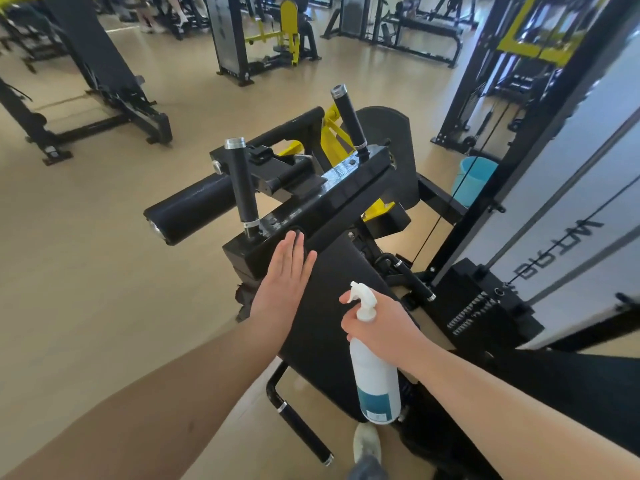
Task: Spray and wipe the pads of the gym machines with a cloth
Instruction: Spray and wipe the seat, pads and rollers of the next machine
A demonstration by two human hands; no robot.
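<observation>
Where the left hand (282, 271) lies: flat at the top edge of the black pad (315, 348); fingers straight, holding nothing
Right hand (379, 323): fingers curled round the neck of the spray bottle (375, 382)
Spray bottle: white, upright, over the pad's lower part; nozzle points left

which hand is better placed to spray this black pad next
Right. The right hand grips the spray bottle by its neck, a finger at the trigger, nozzle over the black pad. The left hand lies flat and holds nothing; no cloth shows.
</observation>
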